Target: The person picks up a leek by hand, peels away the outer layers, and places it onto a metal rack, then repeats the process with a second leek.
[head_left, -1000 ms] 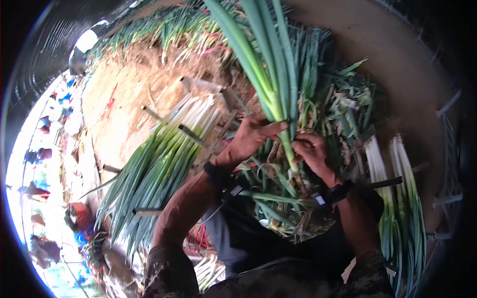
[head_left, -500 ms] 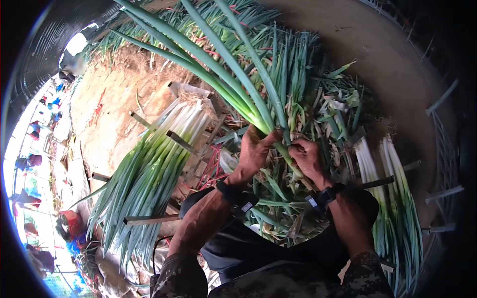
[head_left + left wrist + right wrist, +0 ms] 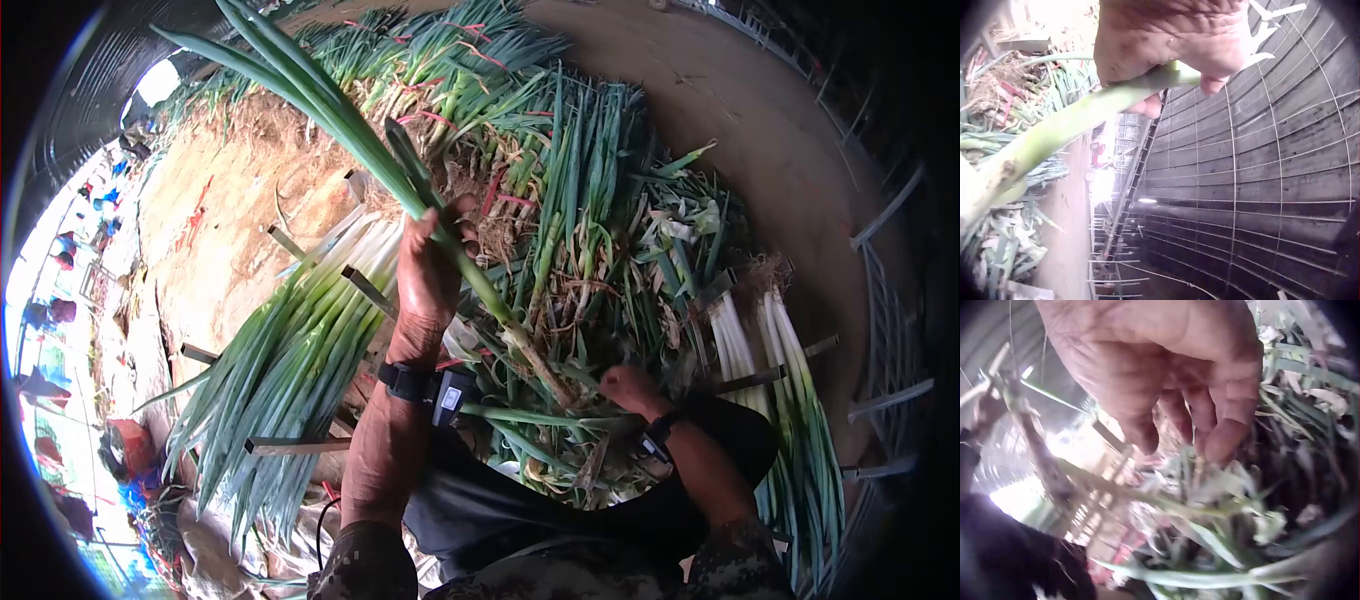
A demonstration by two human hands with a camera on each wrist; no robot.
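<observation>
Our left hand (image 3: 428, 275) gripped a green onion (image 3: 487, 298) that slanted down to near our loosely curled right hand (image 3: 632, 389).

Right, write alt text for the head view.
A person's left hand grips a long green onion held at a slant, its root end down near the right hand. A white-stemmed bunch lies at the picture's left and a smaller bunch at its right, with more onions heaped beyond.
</observation>
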